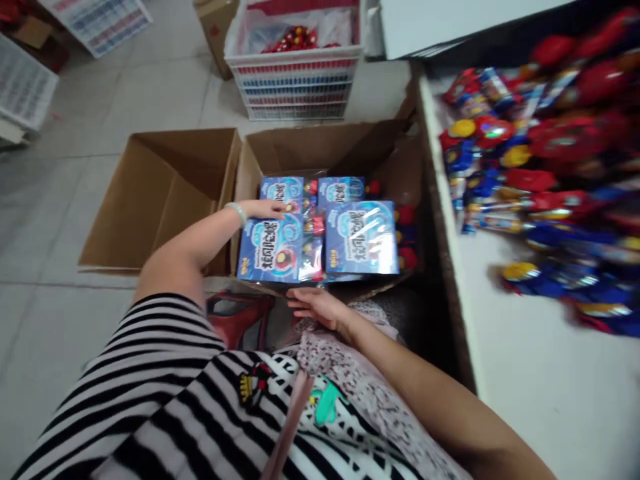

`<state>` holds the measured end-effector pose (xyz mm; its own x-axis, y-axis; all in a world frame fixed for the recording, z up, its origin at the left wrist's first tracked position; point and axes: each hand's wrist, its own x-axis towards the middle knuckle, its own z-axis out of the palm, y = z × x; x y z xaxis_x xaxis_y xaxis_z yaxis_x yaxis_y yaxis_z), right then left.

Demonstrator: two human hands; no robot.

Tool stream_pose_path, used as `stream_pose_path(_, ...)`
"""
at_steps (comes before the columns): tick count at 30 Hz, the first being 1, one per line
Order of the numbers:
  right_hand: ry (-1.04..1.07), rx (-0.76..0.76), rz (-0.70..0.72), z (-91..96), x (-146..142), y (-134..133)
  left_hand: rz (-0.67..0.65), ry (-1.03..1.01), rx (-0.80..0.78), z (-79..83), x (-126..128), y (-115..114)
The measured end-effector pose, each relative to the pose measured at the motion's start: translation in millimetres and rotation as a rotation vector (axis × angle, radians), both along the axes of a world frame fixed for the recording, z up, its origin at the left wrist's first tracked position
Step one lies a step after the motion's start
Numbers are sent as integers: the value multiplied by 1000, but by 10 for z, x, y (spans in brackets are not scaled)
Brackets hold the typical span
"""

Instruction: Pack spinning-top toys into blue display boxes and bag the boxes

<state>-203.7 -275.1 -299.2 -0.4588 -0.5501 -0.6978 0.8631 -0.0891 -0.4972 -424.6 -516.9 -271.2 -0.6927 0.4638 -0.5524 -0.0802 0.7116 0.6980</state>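
An open cardboard box [320, 143] stands on the floor in front of me, filled with blue toy packages. My left hand [265, 209] lies flat with fingers stretched out on the near left package [273, 250], reaching towards the far left package [283, 189]. A second near package [363, 238] and a far one [341, 190] lie to the right. My right hand [317, 307] rests open at the box's near edge, fingers pointing left, holding nothing. A pale bracelet [236, 212] sits on my left wrist.
An empty cardboard box [160, 193] stands left of the filled one. A white crate [297, 73] with red toys stands behind. On the right, a white table [540, 373] holds several loose red and blue packaged toys [540, 173]. Grey tiled floor lies to the left.
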Motion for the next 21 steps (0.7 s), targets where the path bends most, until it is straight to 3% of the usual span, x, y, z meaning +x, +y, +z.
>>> stream_pose_path(2, 45, 55, -15, 110, 32, 236, -30, 37, -6, 57, 1, 29)
stream_pose_path(4, 164, 129, -24, 301, 61, 597, -54, 108, -3, 129, -116, 200)
stream_pose_path(7, 400, 257, -46, 683, 141, 1300, -76, 257, 64, 314, -353, 872)
stream_pose_path(9, 489, 357, -149, 965, 219, 1827, -126, 304, 187, 524, -425, 1567)
stream_pose_path(11, 545, 495, -349, 1255, 314, 2390, -254, 296, 365, 809, -380, 2368)
stream_pose_path(16, 697, 895, -1043, 1932, 692, 3961, -592, 263, 716, 1677, 49, 4517)
stream_pose_path(18, 736, 1194, -1203, 2168, 901, 4616, -627, 185, 818, 2006, 272, 5378)
stream_pose_path(21, 669, 1701, -1207, 2499, 1217, 5553, -601, 41, 873, 2414, 648, 6557)
